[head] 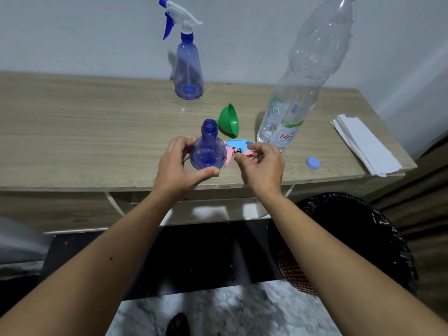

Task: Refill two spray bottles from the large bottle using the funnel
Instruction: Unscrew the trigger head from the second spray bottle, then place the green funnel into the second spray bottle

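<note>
The left hand (178, 163) gripped the open spray bottle (207, 151); the right hand (260, 163) pinched its trigger head (238, 147). Beyond them, the funnel (229, 120) lay tipped; reaching carelessly might topple the large bottle (300, 76).

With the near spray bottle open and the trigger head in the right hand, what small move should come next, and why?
Probably the right hand sets down the pink-and-blue trigger head and reaches for the green funnel lying just behind it. The left hand steadies the open blue spray bottle, whose neck is bare, and the large bottle stands uncapped, its blue cap on the table.
</note>
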`<state>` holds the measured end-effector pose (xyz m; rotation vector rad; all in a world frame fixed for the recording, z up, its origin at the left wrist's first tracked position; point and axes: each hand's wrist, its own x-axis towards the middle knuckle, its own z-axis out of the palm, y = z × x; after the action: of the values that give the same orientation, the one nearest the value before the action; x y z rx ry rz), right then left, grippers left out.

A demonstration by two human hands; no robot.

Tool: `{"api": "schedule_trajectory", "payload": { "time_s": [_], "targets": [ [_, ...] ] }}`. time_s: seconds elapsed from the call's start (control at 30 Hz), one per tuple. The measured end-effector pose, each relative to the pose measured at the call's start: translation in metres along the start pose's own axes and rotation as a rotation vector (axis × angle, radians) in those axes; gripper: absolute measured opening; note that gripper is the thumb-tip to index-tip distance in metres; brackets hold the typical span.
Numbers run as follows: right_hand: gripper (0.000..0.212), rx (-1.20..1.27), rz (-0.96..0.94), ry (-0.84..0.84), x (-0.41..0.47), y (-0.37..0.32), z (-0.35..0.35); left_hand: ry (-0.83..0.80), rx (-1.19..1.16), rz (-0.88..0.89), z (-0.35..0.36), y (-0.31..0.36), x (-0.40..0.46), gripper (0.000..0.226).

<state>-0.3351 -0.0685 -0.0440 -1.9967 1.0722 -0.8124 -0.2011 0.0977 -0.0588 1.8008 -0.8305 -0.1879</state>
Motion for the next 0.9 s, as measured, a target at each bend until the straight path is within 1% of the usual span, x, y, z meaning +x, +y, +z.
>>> {"api": "schedule_trajectory", "payload": {
  "time_s": [0.27, 0.63, 0.8, 0.9],
  "targets": [
    [0.035, 0.014, 0.017, -0.013, -0.002, -0.003, -0.001, 0.003, -0.017, 0.013, 0.0, 0.002, -0.001, 0.075],
    [0.035, 0.041, 0.02, -0.005, -0.006, -0.01, -0.005, 0.005, -0.008, 0.018, 0.001, -0.001, 0.0, 0.077],
    [0.026, 0.04, -0.079, 0.047, 0.004, -0.027, -0.006, 0.013, -0.005, 0.023, 0.002, -0.002, 0.0, 0.078],
    [0.026, 0.036, -0.146, 0.028, 0.021, -0.039, 0.004, 0.018, -0.015, 0.036, 0.002, -0.003, 0.001, 0.079]
  ]
}}
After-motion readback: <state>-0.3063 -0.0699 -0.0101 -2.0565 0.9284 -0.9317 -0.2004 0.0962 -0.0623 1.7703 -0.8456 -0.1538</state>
